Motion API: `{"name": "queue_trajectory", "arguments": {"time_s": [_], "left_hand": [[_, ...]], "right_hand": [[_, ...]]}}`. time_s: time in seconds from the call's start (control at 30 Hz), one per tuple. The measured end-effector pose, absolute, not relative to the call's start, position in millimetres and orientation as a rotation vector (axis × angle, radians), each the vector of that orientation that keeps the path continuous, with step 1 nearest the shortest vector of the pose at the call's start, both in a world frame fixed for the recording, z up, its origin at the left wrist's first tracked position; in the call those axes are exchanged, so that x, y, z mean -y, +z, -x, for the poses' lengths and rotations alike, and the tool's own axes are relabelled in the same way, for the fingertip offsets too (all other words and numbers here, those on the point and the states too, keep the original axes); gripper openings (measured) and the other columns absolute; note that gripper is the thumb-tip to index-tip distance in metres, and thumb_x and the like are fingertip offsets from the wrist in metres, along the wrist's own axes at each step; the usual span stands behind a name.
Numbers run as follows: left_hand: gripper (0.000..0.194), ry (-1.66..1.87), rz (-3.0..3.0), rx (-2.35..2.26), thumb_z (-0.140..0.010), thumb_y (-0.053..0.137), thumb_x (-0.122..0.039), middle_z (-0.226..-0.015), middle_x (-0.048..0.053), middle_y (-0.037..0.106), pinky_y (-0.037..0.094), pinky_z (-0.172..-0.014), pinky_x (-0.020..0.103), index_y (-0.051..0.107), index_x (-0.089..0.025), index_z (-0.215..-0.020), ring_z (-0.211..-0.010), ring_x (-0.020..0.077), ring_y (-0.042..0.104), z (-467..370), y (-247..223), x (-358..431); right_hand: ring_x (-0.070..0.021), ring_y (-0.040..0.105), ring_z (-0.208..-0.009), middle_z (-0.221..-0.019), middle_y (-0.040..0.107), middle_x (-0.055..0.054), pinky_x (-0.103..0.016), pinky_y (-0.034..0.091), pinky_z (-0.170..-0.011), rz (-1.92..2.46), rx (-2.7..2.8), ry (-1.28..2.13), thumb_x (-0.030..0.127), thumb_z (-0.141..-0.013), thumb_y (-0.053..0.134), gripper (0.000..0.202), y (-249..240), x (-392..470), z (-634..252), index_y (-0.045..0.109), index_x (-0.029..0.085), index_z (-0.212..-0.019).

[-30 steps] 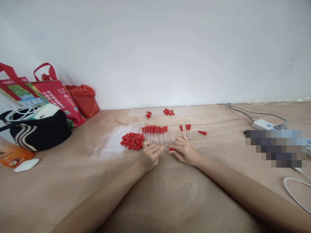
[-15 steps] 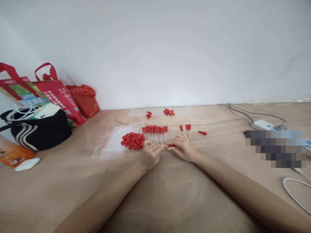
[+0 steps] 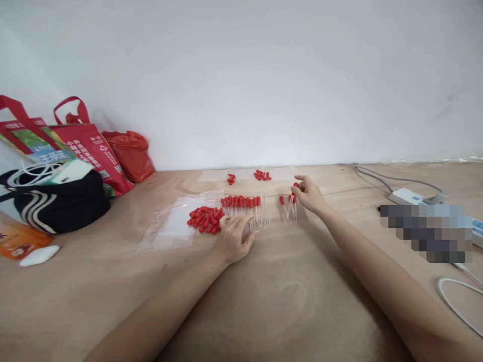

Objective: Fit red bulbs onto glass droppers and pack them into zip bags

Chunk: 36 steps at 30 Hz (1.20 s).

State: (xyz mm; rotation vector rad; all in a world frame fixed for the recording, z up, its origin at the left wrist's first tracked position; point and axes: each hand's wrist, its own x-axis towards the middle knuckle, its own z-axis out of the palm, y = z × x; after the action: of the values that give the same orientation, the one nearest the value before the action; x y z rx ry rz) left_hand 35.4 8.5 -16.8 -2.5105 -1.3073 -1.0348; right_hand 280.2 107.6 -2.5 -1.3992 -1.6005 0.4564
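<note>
Near the front of a row of red-bulbed droppers [image 3: 241, 202], my left hand [image 3: 233, 241] lies with its fingers apart, holding nothing. Bare clear tubes [image 3: 266, 211] lie at the right end of that row. A pile of loose red rubber bulbs [image 3: 205, 219] is just left of my left hand. Farther right, my right hand [image 3: 308, 196] pinches a dropper [image 3: 296, 186] by its red bulb, the clear tube slanting down. Close beneath it are a dropper with its tip toward me [image 3: 282, 201] and others partly covered by the held one.
Clear zip bags [image 3: 175, 221] lie left of the bulbs. Small groups of red bulbs [image 3: 261, 175] rest on bags by the wall. Shopping bags [image 3: 90, 151] and a black striped pouch [image 3: 68, 206] stand left; a power strip [image 3: 409, 197] with cables lies right.
My right hand has moved up and right with a dropper, away from my left hand. My left hand's fingers have opened. The single bulb at right is now hidden behind my right hand.
</note>
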Motion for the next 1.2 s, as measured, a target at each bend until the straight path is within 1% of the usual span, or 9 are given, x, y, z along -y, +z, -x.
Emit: {"name": "queue_trajectory", "arguments": {"time_s": [0.1, 0.2, 0.4, 0.53, 0.63, 0.7, 0.87, 0.97, 1.2], "left_hand": [[0.021, -0.972, 2.503, 1.332, -0.079, 0.050, -0.027, -0.093, 0.005, 0.063, 0.025, -0.081, 0.038, 0.053, -0.018, -0.097, -0.089, 0.0196, 0.055, -36.5, -16.8, -8.9], [0.015, -0.945, 2.499, 1.328, -0.079, 0.050, -0.026, -0.092, 0.005, 0.063, 0.025, -0.081, 0.039, 0.056, -0.019, -0.091, -0.088, 0.0192, 0.055, -36.8, -17.1, -9.0], [0.010, -0.891, 2.530, 1.313, -0.079, 0.049, -0.024, -0.090, 0.004, 0.063, 0.024, -0.082, 0.040, 0.057, -0.021, -0.085, -0.085, 0.0186, 0.055, -35.3, -19.6, -9.9], [0.009, -0.854, 2.529, 1.288, -0.079, 0.050, -0.023, -0.090, 0.002, 0.063, 0.024, -0.082, 0.041, 0.057, -0.021, -0.084, -0.086, 0.0183, 0.054, -38.0, -20.0, -9.4], [0.008, -0.829, 2.478, 1.308, -0.077, 0.052, -0.024, -0.092, 0.003, 0.062, 0.024, -0.082, 0.043, 0.058, -0.021, -0.082, -0.087, 0.0195, 0.053, -49.1, -18.4, -12.2], [0.007, -0.829, 2.431, 1.363, -0.075, 0.054, -0.025, -0.094, 0.004, 0.061, 0.025, -0.082, 0.044, 0.059, -0.021, -0.079, -0.088, 0.0210, 0.052, -61.5, -16.2, -18.3], [0.011, -0.757, 2.325, 1.568, -0.071, 0.057, -0.028, -0.096, 0.009, 0.057, 0.027, -0.080, 0.047, 0.061, -0.020, -0.078, -0.091, 0.0271, 0.046, -98.8, -11.3, -44.1], [0.015, -0.677, 2.284, 1.672, -0.070, 0.059, -0.030, -0.098, 0.012, 0.054, 0.026, -0.080, 0.048, 0.062, -0.017, -0.077, -0.092, 0.0294, 0.043, -115.7, -11.8, -56.4], [0.020, -0.566, 2.254, 1.712, -0.069, 0.058, -0.026, -0.098, 0.014, 0.053, 0.024, -0.084, 0.047, 0.064, -0.012, -0.083, -0.094, 0.0295, 0.041, -127.7, -16.5, -64.4]], "right_hand": [[-0.0160, 0.052, -0.064, -0.066, 0.058, -0.002, -0.028, 0.037, -0.061, 1.678, 1.677, 0.346, 0.024, -0.071, 0.047, 0.031, -8.1, -118.7, -288.0, 0.051, 0.014, -0.100], [-0.0183, 0.055, -0.072, -0.073, 0.062, -0.004, -0.029, 0.036, -0.064, 1.771, 1.836, 0.265, 0.025, -0.073, 0.045, 0.021, -16.3, -122.2, -281.2, 0.055, 0.019, -0.092], [-0.0218, 0.056, -0.084, -0.077, 0.066, -0.004, -0.033, 0.032, -0.072, 1.786, 2.029, 0.099, 0.032, -0.077, 0.045, 0.024, -23.9, -121.1, -266.0, 0.056, 0.021, -0.095], [-0.0195, 0.056, -0.077, -0.074, 0.064, -0.004, -0.030, 0.034, -0.067, 1.722, 1.971, 0.083, 0.035, -0.075, 0.047, 0.026, -22.8, -115.2, -276.2, 0.058, 0.020, -0.094], [-0.0179, 0.054, -0.070, -0.070, 0.061, -0.004, -0.028, 0.035, -0.064, 1.676, 1.904, 0.002, 0.034, -0.075, 0.045, 0.024, -25.3, -105.6, -298.2, 0.061, 0.018, -0.084], [-0.0184, 0.053, -0.069, -0.068, 0.059, -0.006, -0.028, 0.036, -0.065, 1.645, 1.880, -0.077, 0.035, -0.075, 0.045, 0.024, -30.2, -96.5, -316.7, 0.062, 0.018, -0.078], [-0.0230, 0.052, -0.084, -0.084, 0.060, -0.008, -0.034, 0.035, -0.072, 1.665, 1.923, -0.180, 0.045, -0.075, 0.047, 0.032, -44.2, -74.8, -349.7, 0.063, 0.020, -0.087], [-0.0238, 0.051, -0.087, -0.089, 0.060, -0.008, -0.036, 0.035, -0.072, 1.726, 1.955, -0.191, 0.049, -0.074, 0.047, 0.035, -47.1, -70.0, -351.8, 0.063, 0.023, -0.090], [-0.0213, 0.052, -0.081, -0.083, 0.060, -0.007, -0.033, 0.036, -0.070, 1.733, 1.957, -0.116, 0.040, -0.075, 0.047, 0.026, -50.3, -74.3, -346.1, 0.063, 0.021, -0.085]]}}
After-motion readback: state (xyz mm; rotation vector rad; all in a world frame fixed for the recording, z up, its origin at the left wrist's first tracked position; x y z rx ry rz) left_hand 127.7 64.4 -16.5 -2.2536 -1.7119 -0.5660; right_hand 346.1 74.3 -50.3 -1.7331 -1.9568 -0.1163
